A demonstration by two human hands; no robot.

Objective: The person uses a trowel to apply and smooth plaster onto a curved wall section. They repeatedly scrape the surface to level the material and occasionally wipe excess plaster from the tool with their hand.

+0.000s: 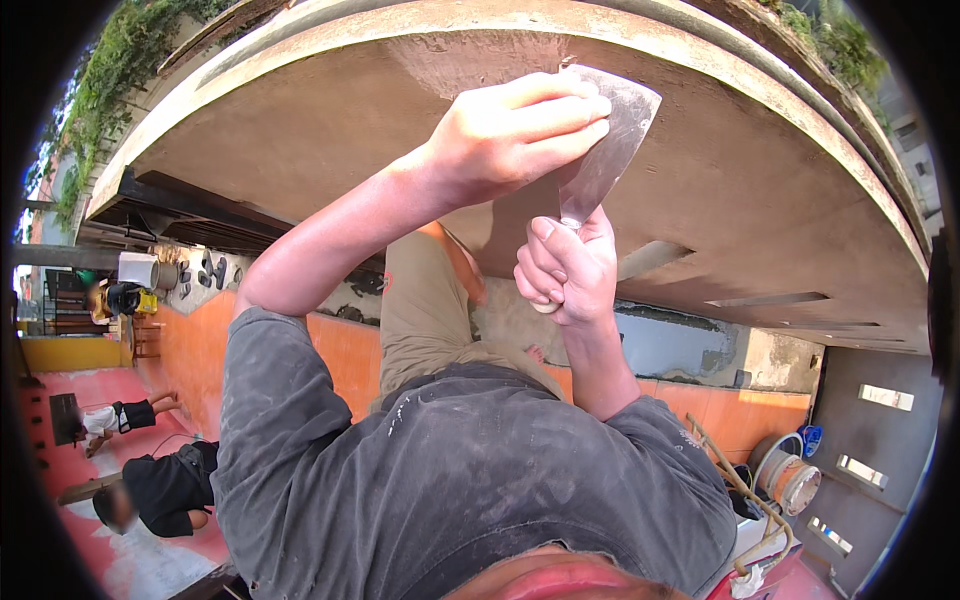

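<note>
A putty knife [618, 125] with a wide metal blade is held up in front of the brown wall [330, 135]. My right hand [567, 262] is wrapped round its handle, and the pale butt end shows below the fist. My left hand [520, 130] reaches across from the left, its fingers together against the blade's left side; the thumb is hidden. Near the wall's top edge, beside my left hand, lies a lighter, rough patch [480, 60]. I cannot tell whether the blade touches the wall.
Slots [655, 258] open in the wall at right. Below runs an orange tiled surface [190, 340]. Two people [165, 495] are at lower left, near several sandals [212, 268]. A drum-shaped container [790, 480] and a tan metal frame [745, 490] stand at lower right.
</note>
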